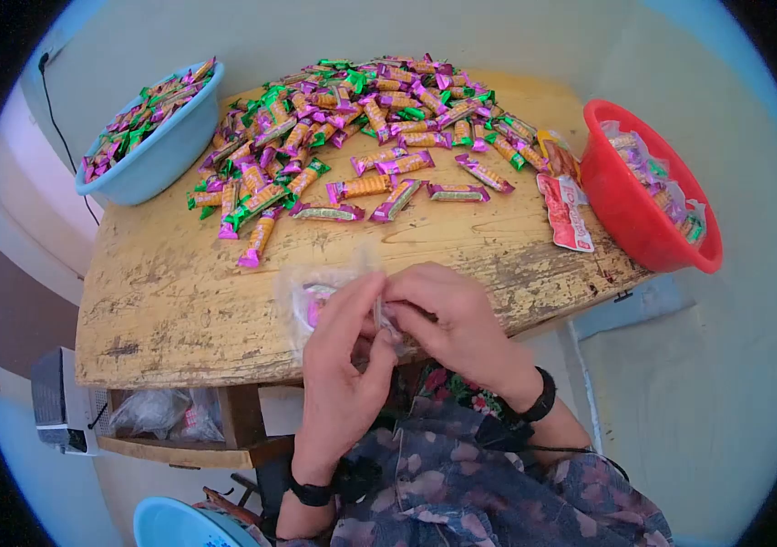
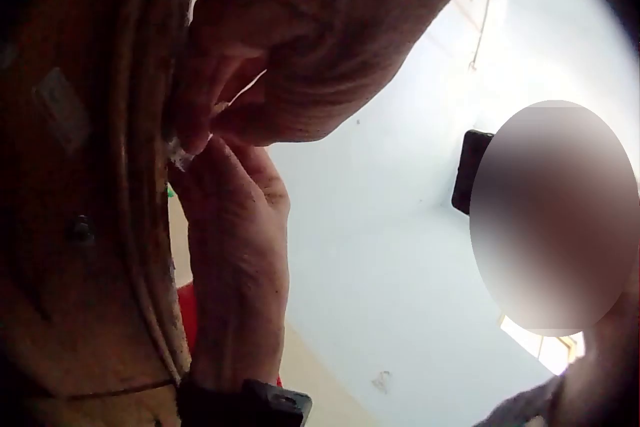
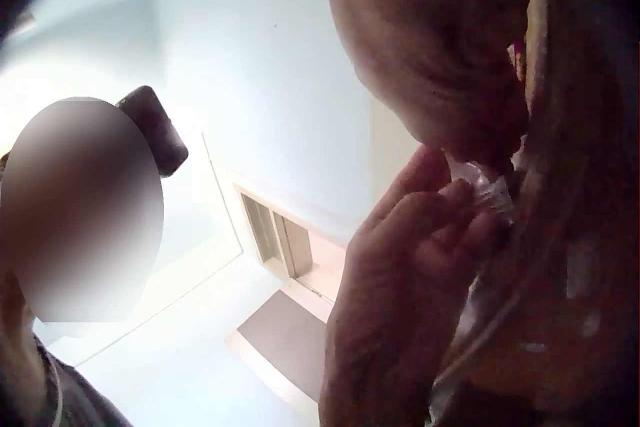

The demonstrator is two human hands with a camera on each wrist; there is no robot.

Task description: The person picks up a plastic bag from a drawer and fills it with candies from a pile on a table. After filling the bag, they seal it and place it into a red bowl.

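Observation:
At the table's front edge lies a clear plastic bag [image 1: 295, 281] with a pink-wrapped snack bar [image 1: 317, 305] showing through it. My left hand [image 1: 343, 351] pinches the bag's right end between thumb and fingers. Close against it, my right hand [image 1: 450, 314] pinches the same end, fingertips meeting the left hand's. In the right wrist view, crumpled clear plastic [image 3: 485, 187] shows between the fingers of both hands. The left wrist view has a small bit of that plastic [image 2: 180, 155] at the fingertips. Much of the bag is hidden behind my left hand.
A large heap of wrapped snack bars [image 1: 361, 109] covers the back of the worn wooden table [image 1: 197, 310]. A light-blue basin [image 1: 151, 169] of bars stands back left, a red basin [image 1: 602, 196] with filled clear bags at right. Beside it lies a red-and-white packet [image 1: 566, 214].

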